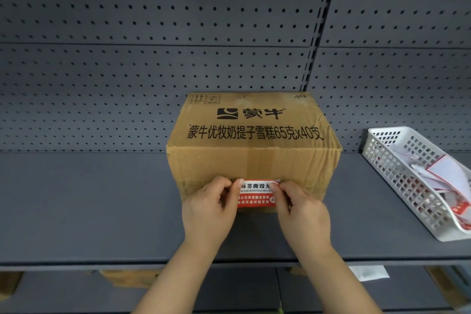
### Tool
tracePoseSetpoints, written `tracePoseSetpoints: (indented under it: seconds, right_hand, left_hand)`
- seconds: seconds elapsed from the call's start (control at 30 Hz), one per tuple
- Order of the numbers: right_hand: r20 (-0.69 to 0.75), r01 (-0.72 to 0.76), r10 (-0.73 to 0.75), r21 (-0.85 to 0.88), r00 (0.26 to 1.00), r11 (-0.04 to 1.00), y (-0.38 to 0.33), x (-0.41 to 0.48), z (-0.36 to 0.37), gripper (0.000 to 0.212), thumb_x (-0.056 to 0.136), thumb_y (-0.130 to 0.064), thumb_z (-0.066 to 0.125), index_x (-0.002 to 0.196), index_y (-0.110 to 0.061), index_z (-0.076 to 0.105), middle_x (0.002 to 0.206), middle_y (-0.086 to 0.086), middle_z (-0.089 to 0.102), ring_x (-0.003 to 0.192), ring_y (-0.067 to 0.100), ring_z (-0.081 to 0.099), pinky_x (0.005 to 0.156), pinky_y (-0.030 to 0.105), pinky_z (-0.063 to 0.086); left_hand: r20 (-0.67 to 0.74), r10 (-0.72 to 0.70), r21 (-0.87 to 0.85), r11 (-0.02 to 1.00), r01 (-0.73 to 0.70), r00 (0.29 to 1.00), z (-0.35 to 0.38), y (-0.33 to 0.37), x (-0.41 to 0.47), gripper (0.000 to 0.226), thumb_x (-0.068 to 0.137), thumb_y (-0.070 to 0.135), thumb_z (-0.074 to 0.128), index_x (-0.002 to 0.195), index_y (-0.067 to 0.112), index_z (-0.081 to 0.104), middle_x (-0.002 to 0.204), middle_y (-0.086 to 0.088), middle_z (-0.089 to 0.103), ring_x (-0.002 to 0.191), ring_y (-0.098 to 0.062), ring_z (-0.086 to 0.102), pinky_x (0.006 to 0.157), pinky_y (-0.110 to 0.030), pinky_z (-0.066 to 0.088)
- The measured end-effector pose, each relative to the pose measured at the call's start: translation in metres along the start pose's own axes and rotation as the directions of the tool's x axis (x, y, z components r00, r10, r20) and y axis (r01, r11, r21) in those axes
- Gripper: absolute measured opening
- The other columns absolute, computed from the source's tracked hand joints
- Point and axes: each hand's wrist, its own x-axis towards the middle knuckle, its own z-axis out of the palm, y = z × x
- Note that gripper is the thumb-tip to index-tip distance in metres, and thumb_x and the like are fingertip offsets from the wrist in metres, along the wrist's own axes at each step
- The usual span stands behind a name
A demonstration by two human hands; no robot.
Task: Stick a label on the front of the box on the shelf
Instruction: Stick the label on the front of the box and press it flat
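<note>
A brown cardboard box point(253, 140) with black printed characters stands on the grey shelf point(89, 206), its front face toward me. A red and white label point(254, 195) lies against the lower middle of that front face. My left hand point(210, 209) pinches the label's left edge between thumb and fingers. My right hand point(302, 214) pinches its right edge the same way. Both hands cover the label's sides and the box's bottom edge.
A white perforated plastic basket point(397, 173) holding more labels and backing paper sits on the shelf to the right of the box. A grey pegboard wall point(153, 58) stands behind. Lower shelves show below the front edge.
</note>
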Motion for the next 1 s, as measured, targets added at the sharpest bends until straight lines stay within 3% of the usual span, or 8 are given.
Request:
tracePoseSetpoints:
  seconds: [0.27,0.43,0.5,0.57,0.67,0.73,0.8,1.0]
  right_hand:
    - [-0.029,-0.026,0.025,-0.019,0.999,0.999,-0.002,0.004,0.002,0.034,0.086,-0.039,0.061,0.063,-0.014,0.062,0.053,0.0,0.066,0.037,0.016,0.053,0.035,0.017,0.031]
    - [-0.014,-0.306,0.312,0.168,0.95,0.937,0.017,0.005,-0.014,0.058,0.085,-0.059,0.051,0.049,-0.015,0.044,0.04,0.0,0.041,0.04,0.021,0.04,0.04,0.033,0.034]
    - [-0.094,-0.168,0.185,0.161,0.978,0.972,0.029,-0.002,-0.025,0.052,0.089,-0.052,0.049,0.056,-0.012,0.051,0.047,0.002,0.047,0.047,0.021,0.043,0.046,0.037,0.038]
    - [-0.09,0.142,-0.136,0.059,0.987,0.988,0.035,-0.013,-0.033,0.032,0.092,-0.038,0.05,0.083,-0.012,0.067,0.078,0.004,0.069,0.073,0.019,0.061,0.064,0.035,0.047]
    - [0.156,0.538,-0.515,-0.194,0.843,0.82,0.03,-0.022,-0.024,0.044,0.092,-0.036,0.05,0.132,-0.017,0.054,0.141,0.001,0.053,0.134,0.026,0.041,0.106,0.049,0.032]
    - [0.268,0.583,-0.518,-0.33,0.812,0.743,0.027,-0.02,-0.011,0.058,0.091,-0.045,0.047,0.144,-0.022,0.038,0.153,-0.006,0.034,0.146,0.023,0.015,0.112,0.059,0.015]
    - [0.341,0.564,-0.451,-0.435,0.825,0.702,0.032,-0.012,-0.007,0.065,0.09,-0.051,0.045,0.147,-0.026,0.029,0.155,-0.01,0.027,0.147,0.022,0.006,0.112,0.063,0.006]
    - [0.256,0.453,-0.374,-0.551,0.891,0.701,0.062,-0.01,-0.035,0.063,0.09,-0.047,0.043,0.147,-0.025,0.028,0.152,-0.009,0.03,0.145,0.026,0.01,0.11,0.068,0.006]
  left_hand:
    - [-0.012,-0.155,0.01,0.988,0.156,0.988,0.0,-0.003,-0.001,0.051,0.083,0.06,0.051,0.051,0.023,0.035,0.039,0.006,0.043,0.035,-0.015,0.043,0.035,-0.026,0.032]
    - [-0.024,-0.333,-0.091,0.94,0.329,0.943,-0.015,-0.023,-0.005,0.055,0.087,0.06,0.045,0.054,0.017,0.051,0.048,0.001,0.061,0.048,-0.015,0.06,0.047,-0.04,0.049]
    - [-0.063,-0.232,-0.127,0.967,0.223,0.971,-0.034,-0.028,-0.008,0.05,0.094,0.052,0.037,0.061,0.02,0.057,0.06,0.007,0.065,0.059,-0.008,0.06,0.056,-0.039,0.049]
    - [-0.043,0.08,-0.085,0.993,-0.084,0.996,-0.048,-0.027,-0.015,0.045,0.098,0.042,0.034,0.083,0.015,0.066,0.088,0.003,0.069,0.085,-0.012,0.06,0.074,-0.035,0.048]
    - [0.265,0.502,0.075,0.841,-0.536,0.823,-0.038,-0.019,-0.024,0.046,0.098,0.038,0.035,0.138,0.017,0.047,0.146,-0.003,0.045,0.137,-0.024,0.034,0.112,-0.045,0.023]
    - [0.467,0.487,0.254,0.726,-0.639,0.738,-0.016,-0.026,-0.028,0.063,0.097,0.048,0.032,0.151,0.018,0.017,0.16,-0.001,0.013,0.146,-0.025,0.007,0.115,-0.055,0.004]
    - [0.568,0.357,0.399,0.668,-0.628,0.741,-0.006,-0.034,-0.021,0.073,0.093,0.056,0.033,0.151,0.019,0.009,0.161,0.001,0.0,0.146,-0.024,-0.003,0.114,-0.057,-0.002]
    - [0.46,0.255,0.476,0.738,-0.479,0.851,-0.031,-0.053,-0.028,0.071,0.094,0.06,0.022,0.151,0.019,0.013,0.161,0.003,0.003,0.146,-0.023,-0.001,0.114,-0.058,-0.007]
